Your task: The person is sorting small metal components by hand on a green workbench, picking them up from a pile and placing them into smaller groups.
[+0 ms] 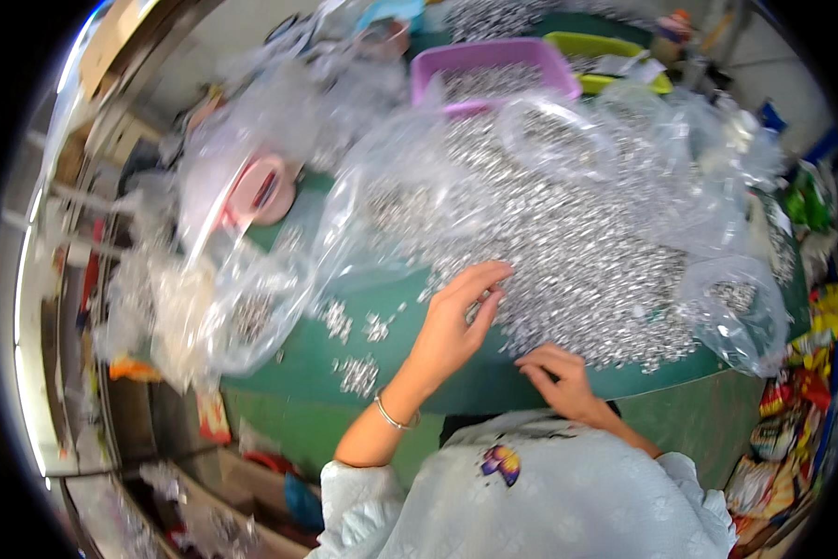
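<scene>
A broad heap of small shiny silver metal pieces (568, 252) covers much of the dark green tabletop (438, 391). At the heap's near left edge is my left hand (458, 315), its fingers stretched to the right and the thumb apart, with nothing visible between them. My right hand (563, 380) rests by the heap's near edge. Its fingers are curled and the thumb is close to the fingertips; anything pinched there is too small to make out. Left of my left hand lie small separate piles of the same pieces (357, 374).
A purple tray (557, 67) and a yellow-green tray (659, 84) stand at the back. Clear plastic bags (344, 224) surround the heap, one bag (738, 321) at the near right. A pink container (262, 191) sits left. Colourful packets (778, 433) lie beyond the table's right edge.
</scene>
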### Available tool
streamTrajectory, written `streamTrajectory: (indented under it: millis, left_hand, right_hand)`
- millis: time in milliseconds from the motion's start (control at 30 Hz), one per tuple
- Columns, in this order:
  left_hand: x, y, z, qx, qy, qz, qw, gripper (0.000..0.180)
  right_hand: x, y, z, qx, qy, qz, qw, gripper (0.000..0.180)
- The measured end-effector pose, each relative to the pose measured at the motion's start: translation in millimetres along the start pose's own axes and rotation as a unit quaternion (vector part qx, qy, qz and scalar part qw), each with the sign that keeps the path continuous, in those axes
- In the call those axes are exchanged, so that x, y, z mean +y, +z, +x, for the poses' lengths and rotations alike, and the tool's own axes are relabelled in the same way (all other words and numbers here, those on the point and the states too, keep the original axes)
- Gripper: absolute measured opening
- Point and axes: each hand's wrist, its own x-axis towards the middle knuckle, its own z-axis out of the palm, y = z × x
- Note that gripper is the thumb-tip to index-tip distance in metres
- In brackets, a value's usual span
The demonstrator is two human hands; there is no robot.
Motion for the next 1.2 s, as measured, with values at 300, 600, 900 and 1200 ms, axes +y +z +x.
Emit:
streamTrajectory:
  millis: [300,600,900,1200]
  left_hand:
    - [-76,-34,-182,0.451,-0.173,0.209,0.85,0.033]
    - [-105,-45,-181,0.299,-0.225,0.312,0.873,0.042]
    - [-92,-34,-197,0.526,-0.123,-0.069,0.839,0.04]
    - [-152,-16,-283,0.254,-0.387,-0.629,0.624,0.041]
  right_hand:
    - [-14,62,36,-0.192,0.037,0.088,0.977,0.018]
    - [-19,161,95,-0.189,-0.055,0.056,0.979,0.034]
    - [-5,209,91,-0.323,-0.15,-0.014,0.934,0.041]
    - [-3,227,101,-0.417,-0.278,-0.097,0.86,0.036]
